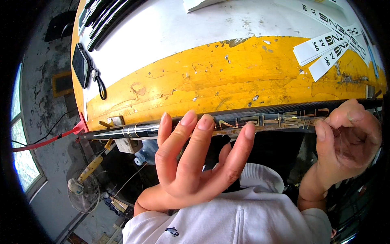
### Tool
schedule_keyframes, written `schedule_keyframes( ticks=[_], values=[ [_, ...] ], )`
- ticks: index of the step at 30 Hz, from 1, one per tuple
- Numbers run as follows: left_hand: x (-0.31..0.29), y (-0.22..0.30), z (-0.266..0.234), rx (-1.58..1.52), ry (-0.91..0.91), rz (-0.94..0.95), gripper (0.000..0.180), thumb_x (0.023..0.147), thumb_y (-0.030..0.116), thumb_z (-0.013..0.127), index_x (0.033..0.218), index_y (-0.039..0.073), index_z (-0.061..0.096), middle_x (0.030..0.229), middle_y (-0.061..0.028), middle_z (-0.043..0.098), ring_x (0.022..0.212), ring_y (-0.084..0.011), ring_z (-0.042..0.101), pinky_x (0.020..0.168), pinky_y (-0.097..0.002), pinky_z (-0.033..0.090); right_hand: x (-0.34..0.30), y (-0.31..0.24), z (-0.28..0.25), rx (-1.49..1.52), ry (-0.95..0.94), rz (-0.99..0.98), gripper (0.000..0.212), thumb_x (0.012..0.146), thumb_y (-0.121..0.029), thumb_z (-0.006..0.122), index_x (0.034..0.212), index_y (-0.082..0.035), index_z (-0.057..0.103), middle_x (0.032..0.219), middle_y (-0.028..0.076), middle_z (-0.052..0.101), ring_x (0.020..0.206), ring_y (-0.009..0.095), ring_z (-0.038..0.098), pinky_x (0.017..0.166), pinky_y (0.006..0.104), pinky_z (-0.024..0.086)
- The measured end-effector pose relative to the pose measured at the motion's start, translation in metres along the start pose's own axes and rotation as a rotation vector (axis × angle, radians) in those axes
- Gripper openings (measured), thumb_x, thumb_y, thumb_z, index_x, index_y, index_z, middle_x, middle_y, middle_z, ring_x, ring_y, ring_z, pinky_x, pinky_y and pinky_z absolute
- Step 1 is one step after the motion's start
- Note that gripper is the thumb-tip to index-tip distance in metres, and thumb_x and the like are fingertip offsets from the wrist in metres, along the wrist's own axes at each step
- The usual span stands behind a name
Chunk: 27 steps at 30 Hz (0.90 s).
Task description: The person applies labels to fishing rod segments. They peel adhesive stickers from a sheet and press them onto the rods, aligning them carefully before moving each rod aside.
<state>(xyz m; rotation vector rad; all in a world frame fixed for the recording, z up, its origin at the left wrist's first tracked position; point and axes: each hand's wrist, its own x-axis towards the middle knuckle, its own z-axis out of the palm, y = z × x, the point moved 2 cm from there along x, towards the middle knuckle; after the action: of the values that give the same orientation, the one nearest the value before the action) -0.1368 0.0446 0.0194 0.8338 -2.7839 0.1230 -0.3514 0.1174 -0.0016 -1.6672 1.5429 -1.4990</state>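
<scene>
A long black tube [284,109], with a woven sheen and gold rings near its left end, lies along the table's near edge. Over its middle runs a clear film strip [265,126] bearing gold-outlined lettering. My left hand [191,164] has its fingers stretched and spread across the tube, with fingertips touching it and the thumb apart beside the lettering. At the strip's right end, my right hand [345,142] is closed, thumb and index finger pinching the clear film. The part of the tube beneath my left fingers is hidden.
White printed label strips [321,49] lie in a pile on the worn yellow table [195,81]. A dark phone [81,65] with a strap and several black tubes [106,24] are at the left. A red clamp-like piece [82,124] sits at the table's edge; a fan [83,191] stands below.
</scene>
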Motion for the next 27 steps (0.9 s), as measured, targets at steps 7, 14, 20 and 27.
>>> schedule_keyframes(
  ticks=[7, 14, 20, 27],
  values=[
    [-0.003, -0.001, 0.009, 0.108, 0.109, 0.054, 0.041, 0.081, 0.008, 0.066, 0.117, 0.027, 0.071, 0.113, -0.0127, 0.059, 0.101, -0.0267, 0.06, 0.092, -0.0439, 0.051, -0.001, -0.001, -0.001, -0.007, 0.014, 0.005, 0.055, 0.075, 0.018, 0.062, 0.124, -0.001, 0.044, 0.085, 0.009, 0.055, 0.071, 0.013, 0.053, 0.064, 0.0206, 0.043],
    [-0.008, -0.013, 0.002, -0.07, 0.085, 0.043, 0.029, 0.078, -0.002, 0.068, 0.106, 0.003, 0.074, 0.117, -0.0174, 0.062, 0.102, -0.0306, 0.066, 0.09, -0.0388, 0.054, -0.007, -0.001, 0.009, -0.03, 0.171, 0.036, 0.054, 0.076, 0.017, 0.064, 0.123, 0.0, 0.045, 0.084, 0.009, 0.056, 0.072, 0.012, 0.053, 0.066, 0.0207, 0.043],
    [-0.012, -0.018, 0.005, -0.169, 0.103, 0.009, 0.029, 0.075, -0.005, 0.068, 0.104, -0.008, 0.071, 0.12, -0.0261, 0.059, 0.113, -0.0401, 0.061, 0.094, -0.0407, 0.052, -0.009, -0.004, 0.012, -0.001, 0.202, 0.084, 0.054, 0.077, 0.017, 0.063, 0.125, 0.0, 0.045, 0.083, 0.008, 0.054, 0.074, 0.011, 0.051, 0.069, 0.0214, 0.042],
    [-0.033, -0.034, -0.007, -0.088, 0.005, -0.141, 0.036, 0.087, 0.013, 0.056, 0.116, -0.005, 0.066, 0.133, -0.0231, 0.054, 0.131, -0.045, 0.044, 0.11, -0.0505, 0.034, -0.009, -0.008, 0.013, -0.015, 0.229, 0.125, 0.052, 0.077, 0.018, 0.063, 0.122, -0.001, 0.046, 0.083, 0.007, 0.054, 0.074, 0.011, 0.051, 0.069, 0.0217, 0.043]
  ],
)
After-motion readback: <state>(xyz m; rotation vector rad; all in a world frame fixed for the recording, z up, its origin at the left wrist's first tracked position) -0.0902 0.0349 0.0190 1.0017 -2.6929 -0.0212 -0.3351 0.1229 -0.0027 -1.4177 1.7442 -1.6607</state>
